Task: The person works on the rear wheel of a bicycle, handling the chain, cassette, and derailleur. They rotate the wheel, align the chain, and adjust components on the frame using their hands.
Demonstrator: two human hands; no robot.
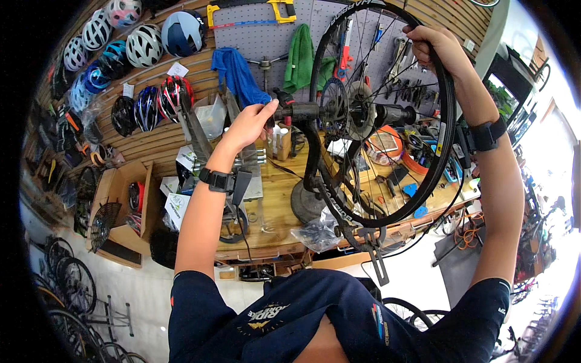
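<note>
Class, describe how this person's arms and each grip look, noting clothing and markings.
The left grip and right grip are ungloved. Black wristbands are worn left and right. The short navy sleeves carry markings: orange-red left, small white lettering right.

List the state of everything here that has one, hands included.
Left hand: at the stand's left end, fingers partly hidden.
Right hand: curled around the wheel's rim.
Wheel: upright, mounted in the stand.
Stand: upright on the bench.
Blue cloth: hanging.
Green cloth: hanging.
Hacksaw: hung on the wall panel.
Cardboard box: open.
Plastic bag: crumpled.
</note>
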